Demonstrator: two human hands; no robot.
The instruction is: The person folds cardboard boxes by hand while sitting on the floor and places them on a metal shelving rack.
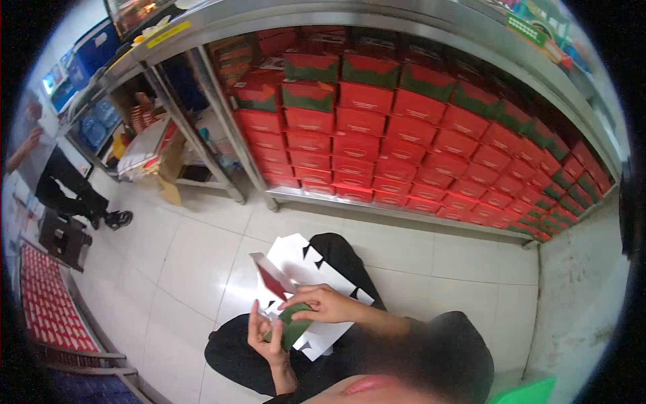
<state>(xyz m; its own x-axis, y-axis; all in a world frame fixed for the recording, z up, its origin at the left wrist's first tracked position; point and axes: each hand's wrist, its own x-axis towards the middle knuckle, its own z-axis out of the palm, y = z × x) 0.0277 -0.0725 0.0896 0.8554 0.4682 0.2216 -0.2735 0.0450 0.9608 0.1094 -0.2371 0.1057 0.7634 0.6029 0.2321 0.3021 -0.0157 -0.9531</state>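
A die-cut cardboard box blank (328, 275), white inside with notched edges, lies over my lap between my bent knees. One panel of it stands folded up, its red printed face (271, 279) showing. My left hand (267, 334) holds a green printed part (293, 334) of the cardboard from the near left side, with index finger and thumb raised. From the right, my right hand (323, 304) pinches the top edge of that green part. Whether the green part belongs to the same blank I cannot tell. Some fingertips are hidden behind the cardboard.
Stacked red and green boxes (361, 146) fill the metal shelf (348, 198) ahead. A wall (575, 272) stands at the right, a green plastic object (525, 391) near it. At far left stands another person (65, 187) beside a dark case (64, 237). Red-and-white items (53, 298) fill a rack below.
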